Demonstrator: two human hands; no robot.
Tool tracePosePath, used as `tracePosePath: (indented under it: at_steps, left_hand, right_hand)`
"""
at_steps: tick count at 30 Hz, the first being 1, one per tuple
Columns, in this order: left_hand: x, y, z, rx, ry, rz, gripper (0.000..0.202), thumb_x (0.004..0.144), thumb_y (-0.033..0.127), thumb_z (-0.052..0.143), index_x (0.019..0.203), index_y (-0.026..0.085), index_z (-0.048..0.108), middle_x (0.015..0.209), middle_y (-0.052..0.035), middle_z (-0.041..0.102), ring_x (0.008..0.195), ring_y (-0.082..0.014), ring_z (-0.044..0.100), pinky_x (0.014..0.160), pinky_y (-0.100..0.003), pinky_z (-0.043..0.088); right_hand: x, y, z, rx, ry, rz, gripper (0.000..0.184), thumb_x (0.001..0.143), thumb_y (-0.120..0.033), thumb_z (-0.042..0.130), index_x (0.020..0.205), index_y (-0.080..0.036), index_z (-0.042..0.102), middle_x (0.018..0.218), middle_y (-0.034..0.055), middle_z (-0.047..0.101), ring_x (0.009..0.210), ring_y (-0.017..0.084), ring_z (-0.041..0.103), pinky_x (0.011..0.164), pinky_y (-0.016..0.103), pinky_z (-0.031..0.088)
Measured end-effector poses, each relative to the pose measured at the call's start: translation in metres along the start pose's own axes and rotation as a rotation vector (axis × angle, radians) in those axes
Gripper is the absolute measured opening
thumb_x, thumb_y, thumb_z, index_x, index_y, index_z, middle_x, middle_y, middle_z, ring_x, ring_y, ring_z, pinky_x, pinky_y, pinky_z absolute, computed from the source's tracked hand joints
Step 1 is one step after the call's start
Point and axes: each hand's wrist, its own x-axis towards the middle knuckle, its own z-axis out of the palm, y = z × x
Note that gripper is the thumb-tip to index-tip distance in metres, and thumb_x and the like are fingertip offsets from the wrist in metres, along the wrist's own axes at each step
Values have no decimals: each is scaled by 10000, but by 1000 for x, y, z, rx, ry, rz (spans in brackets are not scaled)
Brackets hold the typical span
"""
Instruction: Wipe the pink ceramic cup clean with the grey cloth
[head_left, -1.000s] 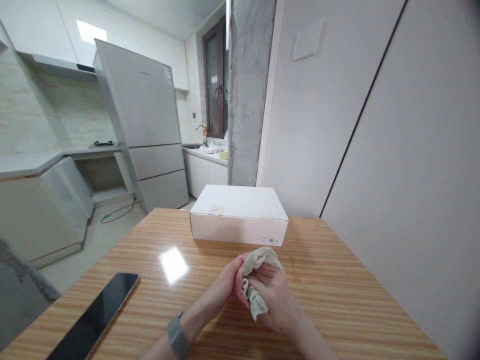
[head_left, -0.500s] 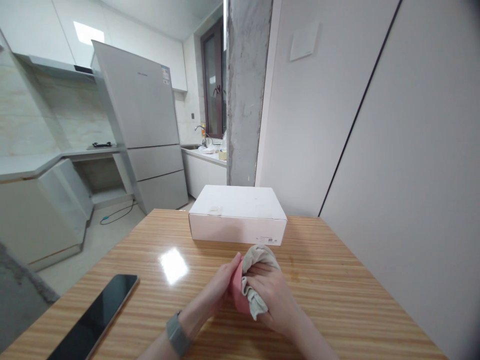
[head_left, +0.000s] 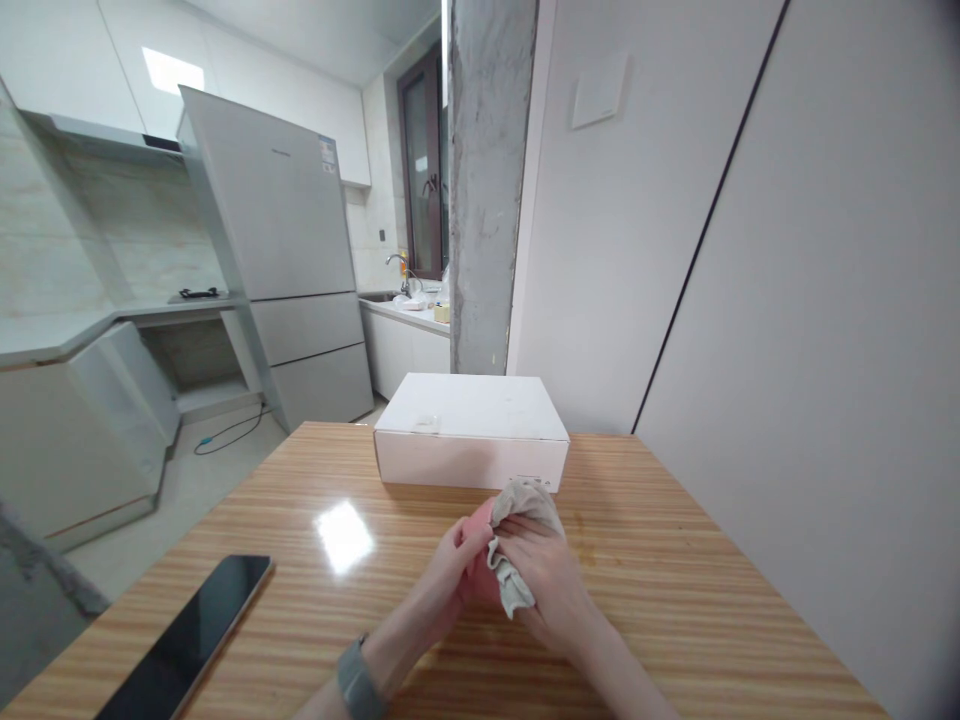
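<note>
Above the near middle of the table, my left hand (head_left: 444, 578) is closed around a smooth pink bowl-shaped item (head_left: 481, 522), its thumb at the upper edge. My right hand (head_left: 547, 588) grips a light grey cloth (head_left: 529, 497) and presses it against the right side of the pink item. The cloth is bunched, with one fold sticking up beyond my fingers and another hanging below them. Much of the pink item is hidden by my hands and the cloth, so its exact kind cannot be made out.
A white cardboard box (head_left: 471, 455) stands on the wooden table (head_left: 675, 590) just beyond my hands. At the left lies a black phone (head_left: 191, 640). Farther back are a grey fridge (head_left: 277, 210) and a sink counter (head_left: 409, 335).
My left thumb has moved from the item's far edge to nearer the cloth. The pink item has turned slightly, and my right hand with the cloth has shifted a little.
</note>
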Motion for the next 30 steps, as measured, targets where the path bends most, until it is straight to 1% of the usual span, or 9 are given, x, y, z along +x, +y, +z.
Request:
tracePosePath:
  at_steps: [5, 7, 9, 11, 13, 17, 21, 25, 30]
  left_hand:
    - [4, 8, -5, 30, 163, 124, 574, 663, 398, 817, 1148, 145, 645, 1076, -112, 709, 997, -254, 648, 803, -299, 507]
    - [4, 14, -7, -21, 159, 134, 520, 716, 383, 774, 1159, 141, 647, 1127, -125, 703, 1072, -281, 632, 846, -322, 514]
    - [2, 20, -8, -87, 150, 110, 460, 801, 380, 689, 1193, 145, 635, 1195, -127, 682, 1118, -289, 617, 853, -336, 527]
    - [0, 25, -8, -154, 175, 67, 412, 859, 390, 609, 1181, 136, 642, 1201, -120, 684, 1124, -279, 618, 833, -328, 541]
    - [-1, 28, -6, -199, 194, 16, 395, 883, 407, 564, 1150, 131, 658, 1170, -109, 701, 1099, -271, 632, 795, -316, 549]
    - [-2, 26, -1, -280, 170, -10, 361, 884, 423, 551, 1061, 146, 700, 1067, -70, 741, 985, -237, 671, 775, -301, 539]
    - [1, 17, -2, -287, 147, 30, 373, 892, 418, 528, 975, 111, 723, 969, -75, 760, 910, -223, 679, 849, -313, 508]
    - [4, 11, -10, -197, 154, 16, 396, 888, 426, 528, 983, 95, 723, 994, -89, 756, 909, -222, 675, 898, -313, 473]
    - [2, 15, -12, -146, 127, -88, 427, 862, 470, 572, 1038, 106, 711, 976, -79, 754, 887, -210, 667, 892, -308, 464]
  right_hand:
    - [-9, 7, 0, 53, -31, 34, 544, 749, -169, 478, 1287, -147, 549, 1335, 142, 605, 1272, 293, 522, 1111, 490, 350]
    - [-14, 13, 1, 193, 89, 126, 589, 762, -179, 505, 1350, -175, 521, 1445, 103, 509, 1357, 293, 428, 1163, 503, 254]
    - [-17, 19, 3, 485, 352, 422, 465, 751, -234, 584, 1211, -205, 647, 1374, 73, 587, 1349, 302, 439, 1176, 487, 223]
    - [-15, 23, 5, 792, 600, 782, 278, 720, -303, 651, 970, -218, 740, 1148, 63, 732, 1250, 317, 546, 1134, 469, 313]
    - [-10, 24, 4, 965, 712, 987, 188, 722, -370, 646, 797, -225, 741, 894, 51, 791, 1086, 323, 658, 1032, 466, 441]
    - [1, 14, -3, 1311, 718, 1138, 220, 719, -395, 628, 749, -208, 740, 791, 56, 792, 965, 310, 710, 941, 440, 509]
    - [2, 3, -7, 1571, 553, 1192, 260, 689, -392, 674, 805, -179, 765, 879, 74, 793, 1006, 318, 695, 967, 434, 483]
    - [-1, -2, 0, 1575, 455, 1185, 272, 649, -339, 770, 865, -174, 773, 900, 56, 794, 1004, 304, 698, 984, 409, 469]
    - [5, -3, 4, 1538, 472, 1156, 331, 672, -431, 792, 884, -177, 774, 880, 54, 795, 1019, 297, 695, 983, 386, 480]
